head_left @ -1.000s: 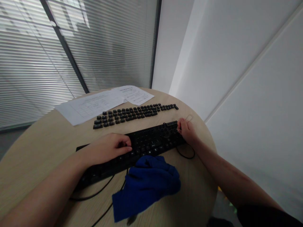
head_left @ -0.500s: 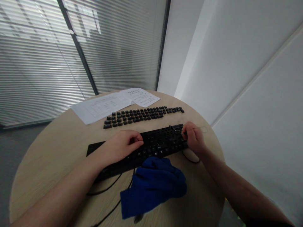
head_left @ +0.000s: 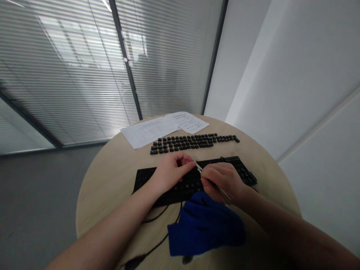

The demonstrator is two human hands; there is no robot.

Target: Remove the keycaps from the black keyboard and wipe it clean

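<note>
A black keyboard (head_left: pixel 242 170) lies across the round wooden table (head_left: pixel 112 180). My left hand (head_left: pixel 170 174) rests on the keyboard's middle, fingers curled, its fingertips touching the tip of a thin wire tool (head_left: pixel 199 167). My right hand (head_left: pixel 222 180) is closed round that tool, over the keyboard's middle. Its other end sticks out below the hand. Rows of loose black keycaps (head_left: pixel 194 141) lie on the table behind the keyboard.
A crumpled blue cloth (head_left: pixel 206 227) lies in front of the keyboard. The keyboard's black cable (head_left: pixel 157 219) runs toward me. Two printed paper sheets (head_left: pixel 146 132) lie at the far edge. Window blinds and a white wall stand behind; grey floor lies to the left.
My right hand has moved from the keyboard's right end to its middle with the wire tool in it, meeting my left hand. The view has swung left and lifted.
</note>
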